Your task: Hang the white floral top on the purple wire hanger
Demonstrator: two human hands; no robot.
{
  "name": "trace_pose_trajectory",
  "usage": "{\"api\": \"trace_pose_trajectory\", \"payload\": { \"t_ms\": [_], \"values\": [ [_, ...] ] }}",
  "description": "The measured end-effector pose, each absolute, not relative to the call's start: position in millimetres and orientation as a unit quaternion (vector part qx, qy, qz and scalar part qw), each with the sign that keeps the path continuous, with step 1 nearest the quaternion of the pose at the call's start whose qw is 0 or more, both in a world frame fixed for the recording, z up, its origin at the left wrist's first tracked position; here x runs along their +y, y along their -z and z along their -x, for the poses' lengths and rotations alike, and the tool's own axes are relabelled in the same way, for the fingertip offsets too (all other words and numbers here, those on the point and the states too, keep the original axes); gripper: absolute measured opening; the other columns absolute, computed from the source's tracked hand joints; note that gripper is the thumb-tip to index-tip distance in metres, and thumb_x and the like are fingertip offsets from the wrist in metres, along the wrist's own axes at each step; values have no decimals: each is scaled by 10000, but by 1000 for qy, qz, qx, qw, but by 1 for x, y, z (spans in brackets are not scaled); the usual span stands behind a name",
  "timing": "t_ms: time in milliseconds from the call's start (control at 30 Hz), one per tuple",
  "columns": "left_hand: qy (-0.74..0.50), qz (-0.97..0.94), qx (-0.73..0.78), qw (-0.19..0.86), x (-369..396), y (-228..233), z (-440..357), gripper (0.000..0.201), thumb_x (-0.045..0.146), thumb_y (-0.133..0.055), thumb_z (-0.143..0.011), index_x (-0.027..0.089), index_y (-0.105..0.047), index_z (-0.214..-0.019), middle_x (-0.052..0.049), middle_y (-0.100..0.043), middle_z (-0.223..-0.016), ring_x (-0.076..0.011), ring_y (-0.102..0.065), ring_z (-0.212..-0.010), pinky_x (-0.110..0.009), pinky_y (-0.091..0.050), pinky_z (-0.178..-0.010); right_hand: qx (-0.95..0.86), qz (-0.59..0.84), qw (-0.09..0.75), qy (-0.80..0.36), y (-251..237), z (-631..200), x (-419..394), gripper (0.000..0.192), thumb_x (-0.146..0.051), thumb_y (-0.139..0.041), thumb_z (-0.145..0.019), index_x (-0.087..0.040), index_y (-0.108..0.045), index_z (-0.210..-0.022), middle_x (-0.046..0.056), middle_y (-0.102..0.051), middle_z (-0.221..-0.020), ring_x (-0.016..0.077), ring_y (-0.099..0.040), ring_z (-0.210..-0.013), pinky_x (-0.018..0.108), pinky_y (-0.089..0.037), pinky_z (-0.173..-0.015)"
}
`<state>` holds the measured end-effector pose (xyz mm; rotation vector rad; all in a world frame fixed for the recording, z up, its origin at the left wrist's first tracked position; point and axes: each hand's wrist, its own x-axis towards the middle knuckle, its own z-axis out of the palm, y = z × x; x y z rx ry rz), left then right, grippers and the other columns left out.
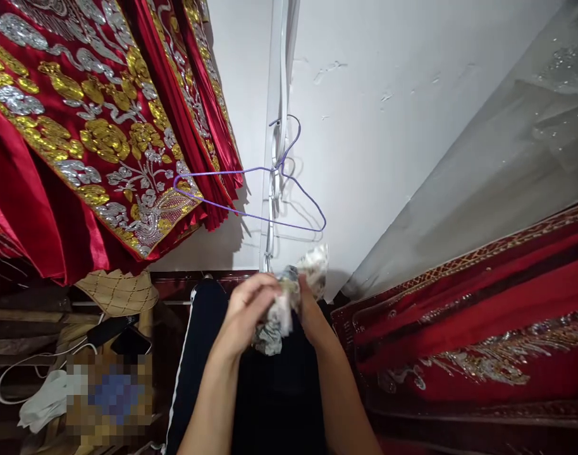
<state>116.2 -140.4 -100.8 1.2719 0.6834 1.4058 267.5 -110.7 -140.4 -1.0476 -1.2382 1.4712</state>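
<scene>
My left hand (252, 308) and my right hand (309, 313) are close together over my lap. Between them is a crumpled piece of thin cloth (313, 262), whitish with grey-green patterning. One end of the cloth sticks up past my right hand, and another bunch hangs below my left fingers. The left fingers are bent and pinched on it; the right hand is closed round its middle, with most of its fingertips hidden. Above the hands, a purple wire hanger (251, 216) hangs bare against a white strap (271, 208) on the wall.
Red garments (141, 126) with gold and silver sequins hang at the upper left. More red embroidered fabric (483, 341) spreads at the right, below a sheer glittery cloth (460, 177). At lower left, a wooden chair holds a phone (131, 343), a white cable (2, 385) and a white cloth (47, 401).
</scene>
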Motion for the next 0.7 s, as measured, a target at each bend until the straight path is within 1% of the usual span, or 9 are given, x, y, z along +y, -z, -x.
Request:
{"api": "trace_pose_trajectory", "payload": {
  "t_ms": [100, 167, 233, 300, 333, 433, 500, 567, 700],
  "values": [
    [-540, -666, 348, 380, -141, 97, -126, 207, 353, -571, -991, 234, -730, -1051, -80, -677, -1120, -237, -587, -1180, -369, -402, -1100, -431, 357, 459, -691, 128, -263, -121, 828, -919, -325, -812, -249, -685, -1139, 104, -724, -1001, 303, -665, -1027, 414, -517, -875],
    [-540, -690, 370, 309, -130, 98, -121, 318, 397, -522, -1009, 280, -670, -1265, -89, -591, -1366, -263, -443, -1385, -413, -297, -1197, -473, 339, 432, -689, 121, -266, -124, 671, -788, -578, -810, -231, -666, -1173, 90, -723, -1014, 282, -670, -1005, 389, -521, -868],
    [-514, -709, 362, 320, -115, 101, -111, 443, 498, -423, -1027, 293, -582, -1386, -90, -527, -1455, -270, -402, -1419, -425, -295, -1199, -545, 335, 402, -655, 114, -273, -121, 487, -521, -796, -747, -199, -679, -1093, 62, -716, -962, 241, -668, -903, 349, -520, -823],
    [-448, -739, 330, 381, -100, 108, -100, 543, 571, -279, -1039, 239, -637, -1277, -104, -625, -1289, -268, -541, -1243, -406, -397, -1104, -605, 343, 391, -603, 105, -282, -111, 338, -331, -829, -690, -169, -690, -951, 24, -688, -836, 185, -627, -745, 300, -502, -712],
    [-400, -757, 317, 407, -93, 112, -94, 600, 590, -232, -1038, 201, -681, -1121, -96, -670, -1104, -248, -604, -1057, -376, -459, -994, -624, 356, 403, -566, 99, -287, -103, 257, -300, -808, -690, -163, -684, -867, 5, -658, -754, 159, -588, -666, 278, -475, -644],
    [-269, -803, 356, 396, -82, 118, -77, 620, 626, -314, -1011, 161, -558, -683, -11, -513, -673, -144, -454, -635, -280, -400, -649, -665, 384, 480, -425, 75, -297, -69, 120, -273, -724, -737, -171, -663, -749, -6, -609, -667, 146, -542, -605, 260, -431, -566],
    [-226, -814, 406, 349, -79, 116, -63, 570, 625, -427, -974, 164, -501, -646, 16, -443, -628, -119, -387, -594, -260, -313, -584, -677, 378, 545, -319, 64, -297, -39, 126, -239, -686, -747, -180, -700, -857, 32, -681, -837, 186, -617, -770, 279, -486, -682],
    [-197, -817, 456, 294, -77, 110, -44, 521, 607, -466, -956, 171, -524, -677, 16, -470, -633, -127, -423, -601, -255, -298, -584, -675, 376, 576, -267, 63, -292, -9, 284, -247, -651, -767, -189, -708, -1039, 64, -703, -1050, 214, -632, -936, 308, -499, -816],
    [-62, -778, 599, 182, -71, 98, 0, 541, 621, -445, -938, 192, -525, -619, -32, -534, -584, -178, -493, -554, -292, -282, -565, -673, 449, 498, -311, 89, -285, 29, 246, -383, -563, -848, -163, -671, -831, 54, -676, -810, 202, -587, -755, 320, -478, -735]
  ]
}}
